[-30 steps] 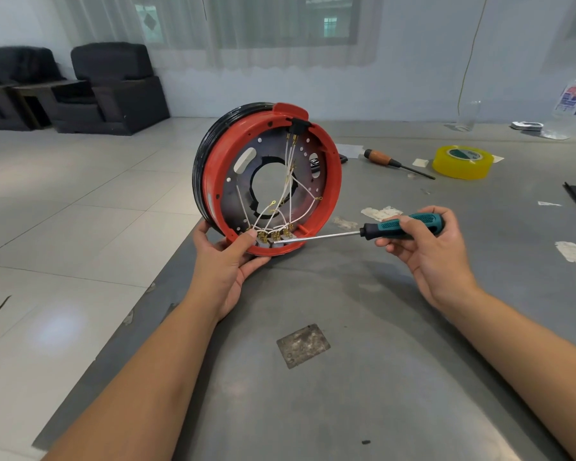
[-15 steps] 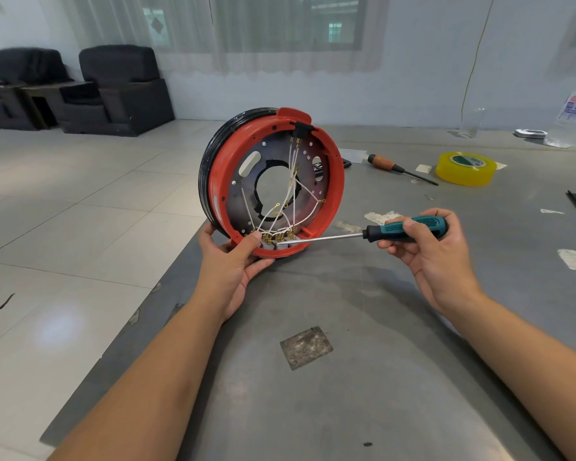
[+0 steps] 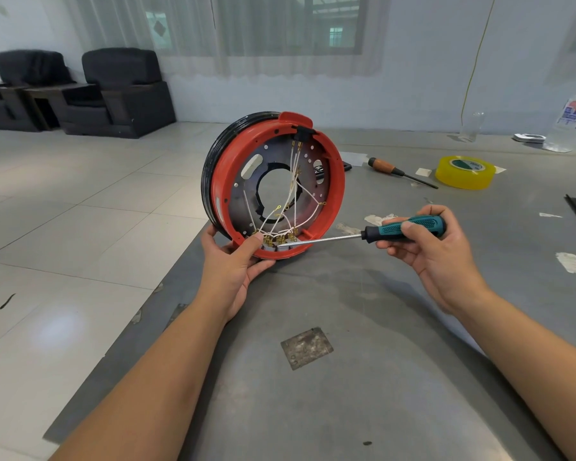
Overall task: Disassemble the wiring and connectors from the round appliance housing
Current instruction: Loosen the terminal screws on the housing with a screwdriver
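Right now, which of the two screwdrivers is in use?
The teal-handled screwdriver, gripped by the right hand, tip at the brass connectors. The wooden-handled screwdriver lies untouched on the table.

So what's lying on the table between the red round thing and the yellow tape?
In the head view, a screwdriver with a wooden handle lies between the housing and the tape, along with a small paper scrap on the table.
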